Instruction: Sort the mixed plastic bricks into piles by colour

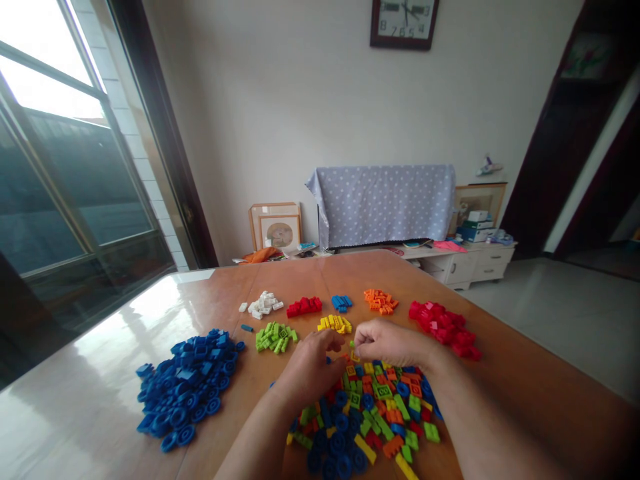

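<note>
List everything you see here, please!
mixed pile: one, several colours, front
large blue pile: one, blue, left
large red pile: one, red, right
small piles: six, white, red, blue, orange, yellow, green, middle
table: one, brown, centre
clock: one, dark-rimmed, wall
cloth: one, bluish, by wall
cabinet: one, white, below cloth
picture frames: at least three, brown, by wall
glass panes: several, greyish, left
clutter: uncounted, mixed, far wall
left hand: one, bare, at mixed pile
right hand: one, bare, at mixed pile

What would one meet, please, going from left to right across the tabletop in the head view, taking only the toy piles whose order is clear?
Large blue pile → white pile → small red pile → small blue pile → orange pile → large red pile.
</note>
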A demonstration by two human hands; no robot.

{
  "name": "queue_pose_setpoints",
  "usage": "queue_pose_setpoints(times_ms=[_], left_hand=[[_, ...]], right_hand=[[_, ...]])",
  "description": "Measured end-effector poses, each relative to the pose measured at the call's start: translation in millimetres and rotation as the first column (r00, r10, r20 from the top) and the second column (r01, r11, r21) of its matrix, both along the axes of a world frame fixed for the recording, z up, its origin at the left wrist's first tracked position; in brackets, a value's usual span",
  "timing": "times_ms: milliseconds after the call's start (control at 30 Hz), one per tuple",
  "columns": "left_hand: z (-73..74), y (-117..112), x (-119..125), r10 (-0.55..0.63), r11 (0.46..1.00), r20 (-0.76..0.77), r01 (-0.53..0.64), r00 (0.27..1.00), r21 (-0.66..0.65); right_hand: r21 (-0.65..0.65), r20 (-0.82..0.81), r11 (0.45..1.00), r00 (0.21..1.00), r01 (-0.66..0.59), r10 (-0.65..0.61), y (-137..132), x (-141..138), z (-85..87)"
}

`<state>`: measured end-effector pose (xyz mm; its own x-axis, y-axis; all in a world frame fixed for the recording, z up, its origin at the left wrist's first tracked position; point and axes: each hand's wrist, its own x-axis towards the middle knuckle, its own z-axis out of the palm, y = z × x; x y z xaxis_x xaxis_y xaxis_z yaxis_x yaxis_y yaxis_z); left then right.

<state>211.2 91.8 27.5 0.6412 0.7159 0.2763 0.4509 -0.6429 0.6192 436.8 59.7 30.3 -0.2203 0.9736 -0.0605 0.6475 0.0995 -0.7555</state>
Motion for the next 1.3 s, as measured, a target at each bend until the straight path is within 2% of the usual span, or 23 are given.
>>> queue_pose_setpoints(times_ms=[167, 300, 400, 500, 600, 733, 867, 1000, 1167, 1300], left_hand=[[7.3, -11.9, 7.9, -0.031, 0.998, 0.018, 0.032, 0.999, -0.048], [3.1, -9.6, 10.8, 0.002, 1.000, 0.031, -0.001, 1.000, -0.031], [-1.7, -4.9, 10.5, 0.030, 1.000, 0.036, -0.030, 0.999, -0.009], [-5.6, -0.6, 8.6, 0.072, 0.997, 0.010, -0.072, 0.997, 0.000], [-9.5, 3.7, 6.0, 0.113, 0.994, -0.017, -0.113, 0.993, 0.006], [-13.8, 9.4, 2.8, 0.136, 0.991, -0.046, -0.136, 0.990, 0.022], [-15.3, 15.1, -0.7, 0.184, 0.983, -0.061, -0.182, 0.981, 0.042], [-17.8, 22.1, -4.9, 0.265, 0.964, -0.108, -0.260, 0.958, 0.059], [-22.4, 28.4, -6.6, 0.300, 0.954, -0.127, -0.296, 0.946, 0.048], [-23.2, 32.0, -6.5, 0.291, 0.957, -0.145, -0.288, 0.946, 0.038]], right_hand=[[-0.017, -0.116, 1.000, 0.993, 0.007, -0.009, -3.1, -6.4, 10.5], [-0.040, -0.228, 0.999, 0.974, -0.011, 0.001, -4.9, -12.9, 14.7], [-0.023, -0.243, 1.000, 0.970, -0.010, 0.004, -5.2, -14.1, 15.5], [-0.028, -0.187, 1.000, 0.982, 0.011, -0.016, -5.9, -7.3, 15.2], [-0.041, -0.062, 0.998, 0.997, 0.041, -0.044, -6.9, 4.8, 13.1], [-0.078, 0.109, 0.997, 0.994, 0.006, 0.003, -7.6, 16.1, 10.1], [-0.125, 0.226, 0.991, 0.971, -0.056, 0.083, -7.4, 14.3, 12.3], [-0.096, 0.333, 0.994, 0.940, -0.041, 0.071, -6.8, 7.0, 15.1], [-0.090, 0.318, 0.996, 0.947, -0.025, 0.053, -6.4, 4.2, 13.0], [-0.033, 0.215, 0.999, 0.977, 0.010, -0.003, -3.5, 6.8, 6.1]])
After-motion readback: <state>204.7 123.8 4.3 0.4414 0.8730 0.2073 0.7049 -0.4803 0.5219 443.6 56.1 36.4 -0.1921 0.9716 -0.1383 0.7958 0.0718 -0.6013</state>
